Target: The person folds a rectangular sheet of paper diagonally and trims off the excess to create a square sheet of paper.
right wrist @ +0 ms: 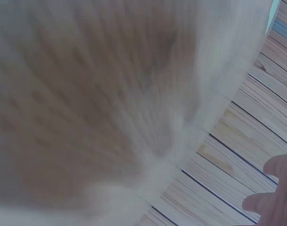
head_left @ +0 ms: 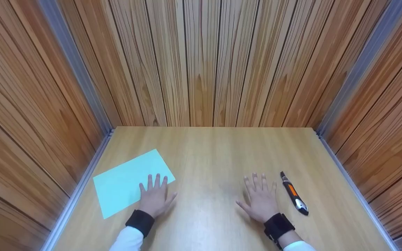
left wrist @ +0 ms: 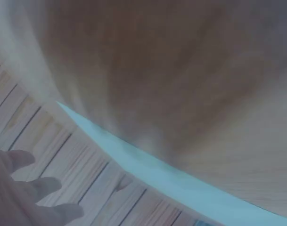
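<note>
My left hand [head_left: 154,198] has its fingers spread, with the fingertips over the lower right part of a light blue-green sheet of paper [head_left: 127,179]. In the left wrist view the same sheet [left wrist: 148,165] shows as a thin strip beyond the fingers [left wrist: 44,188]. My right hand [head_left: 261,200] is spread palm down over the table, holding nothing. Just right of it lies a utility knife [head_left: 293,193], black and silver with an orange strip, its narrow tip pointing away from me. The right wrist view catches only some fingers [right wrist: 280,188] at its lower right corner.
The light wooden tabletop [head_left: 208,157] is bounded by wood-plank walls at the back [head_left: 201,62], left [head_left: 23,87] and right [head_left: 386,139]. Metal strips [head_left: 82,181] run along the table's side edges. Each wrist wears a black band [head_left: 140,222].
</note>
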